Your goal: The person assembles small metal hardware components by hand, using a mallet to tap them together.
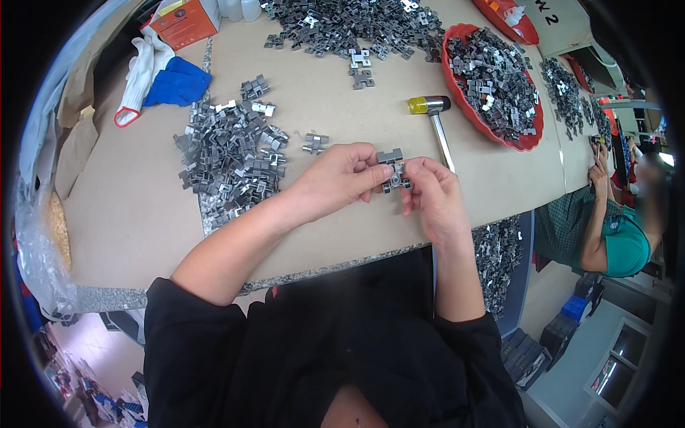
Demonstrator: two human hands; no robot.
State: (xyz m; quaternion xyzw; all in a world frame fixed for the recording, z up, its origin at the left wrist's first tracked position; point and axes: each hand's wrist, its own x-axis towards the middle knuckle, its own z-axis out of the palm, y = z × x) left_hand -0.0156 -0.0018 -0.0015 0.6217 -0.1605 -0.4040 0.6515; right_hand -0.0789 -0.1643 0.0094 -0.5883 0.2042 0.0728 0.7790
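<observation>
- the small dark-grey metal piece with blocky lobes [396, 180] is in the person's hands, just nearer the body than the yellow-and-black-headed hammer with a shiny metal handle [437, 128] and a little to its left.
- the bare left hand [349, 171] grasps that piece between thumb and bent fingers, probably to keep it steady.
- the bare right hand [435, 191] has its thumb and fingertips at the piece's right side; i cannot tell whether they squeeze or only touch. meeting from both sides likely allows fine control.
- the hammer lies on the beige-covered table [128, 200], its handle toward the person, seemingly for easy pick-up by the right hand.
- left of the hammer sits a lone grey metal piece [315, 143], apart from the others; farther left is a loose heap of grey metal pieces [232, 157], within the left hand's likely reach.
- right of the hammer, a red scalloped plastic basin [465, 107] holds many similar pieces, its wall presumably stopping them from scattering.
- beyond the hammer spreads a larger pile of grey metal pieces [357, 27].
</observation>
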